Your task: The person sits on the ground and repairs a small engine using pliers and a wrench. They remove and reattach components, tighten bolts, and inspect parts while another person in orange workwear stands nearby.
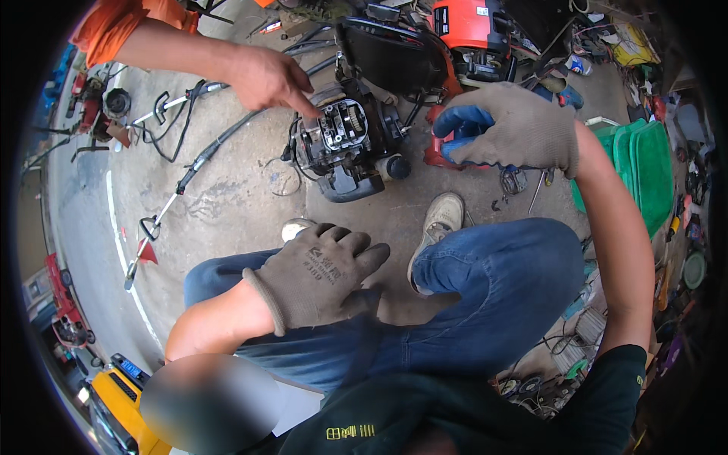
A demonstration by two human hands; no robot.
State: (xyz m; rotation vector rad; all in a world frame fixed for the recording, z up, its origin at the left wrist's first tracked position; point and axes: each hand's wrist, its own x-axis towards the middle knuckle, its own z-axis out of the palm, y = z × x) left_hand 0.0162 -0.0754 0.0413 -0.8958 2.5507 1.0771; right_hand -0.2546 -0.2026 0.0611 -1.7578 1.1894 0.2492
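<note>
My left hand (pixel 322 273), in a grey knit glove, is held over my thigh with its fingers apart and nothing in it. My right hand (pixel 519 127), gloved grey with blue-coated fingertips, is raised at the right, its fingers curved and a gap between them and the thumb. Just beyond its fingertips lies a red part (pixel 437 152), partly hidden. Between my hands and farther off, a small engine (pixel 345 129) stands on the ground, its top opened so the metal insides show. Another person's bare hand (pixel 269 80) points with its index finger at the engine's left edge.
A red-and-black machine (pixel 470 34) stands at the back. Green plastic bins (pixel 633 171) are at the right, amid scattered tools and scrap. A long-shafted tool (pixel 182 182) lies at the left. My shoe (pixel 444 216) is near the engine.
</note>
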